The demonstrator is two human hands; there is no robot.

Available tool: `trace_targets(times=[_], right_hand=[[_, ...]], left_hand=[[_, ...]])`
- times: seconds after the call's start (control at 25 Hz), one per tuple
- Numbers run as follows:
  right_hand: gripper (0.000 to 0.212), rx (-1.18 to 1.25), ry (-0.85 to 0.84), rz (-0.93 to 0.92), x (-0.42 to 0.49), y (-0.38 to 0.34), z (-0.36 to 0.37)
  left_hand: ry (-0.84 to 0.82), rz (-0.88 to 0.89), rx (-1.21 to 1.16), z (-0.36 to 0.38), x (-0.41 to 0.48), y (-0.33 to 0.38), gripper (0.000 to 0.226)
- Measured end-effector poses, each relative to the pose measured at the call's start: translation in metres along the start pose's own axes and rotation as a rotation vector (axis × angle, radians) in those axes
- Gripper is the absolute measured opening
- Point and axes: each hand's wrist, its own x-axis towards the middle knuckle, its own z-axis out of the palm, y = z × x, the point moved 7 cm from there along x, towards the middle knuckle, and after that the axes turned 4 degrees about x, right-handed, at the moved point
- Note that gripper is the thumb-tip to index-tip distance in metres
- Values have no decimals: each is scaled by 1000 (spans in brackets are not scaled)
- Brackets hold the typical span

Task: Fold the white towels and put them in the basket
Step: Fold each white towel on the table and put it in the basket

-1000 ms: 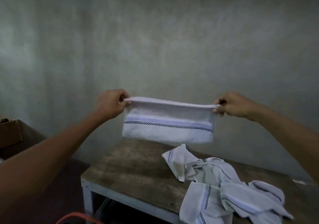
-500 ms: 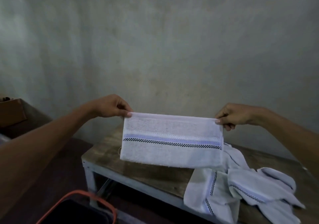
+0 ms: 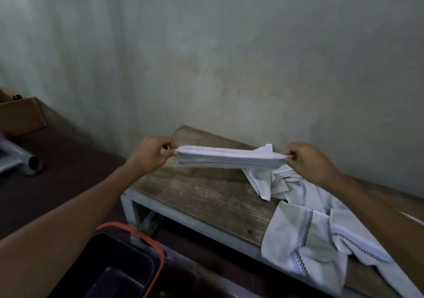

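Note:
I hold a folded white towel [image 3: 229, 158] stretched nearly flat between both hands, above the wooden table [image 3: 195, 196]. My left hand [image 3: 152, 154] pinches its left end and my right hand [image 3: 308, 163] pinches its right end. A heap of unfolded white towels [image 3: 309, 224] with checkered stripes lies on the right part of the table, some hanging over the front edge. The dark basket [image 3: 128, 265] with an orange rim sits on the floor at the lower left, below my left forearm.
A grey wall stands right behind the table. A cardboard box [image 3: 21, 116] and a grey metal pipe [image 3: 20, 161] lie on the dark floor at the far left. The table has a pale metal frame [image 3: 128, 208].
The towel hung down showing its striped face; now it is tipped up edge-on, nearly horizontal. Both hands have dropped lower over the table, and more of the basket shows.

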Motion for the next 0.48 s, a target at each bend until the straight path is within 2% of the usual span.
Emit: trace_targets(times=[0.12,0.24,0.36,0.48], right_hand=[[7,3,-67,-44,-58,6,45],[11,-7,-237,-1,-106,23,89],[13,21,-332,41,-124,24,103],[10,-138,-437,4,-121,8,104]], left_hand=[[-147,34,49,42,-49,-7,12],[-282,78,68,77,-90,-9,17],[-327,107,66,87,-109,-8,19],[-294,123,125,82,-112,0,31]])
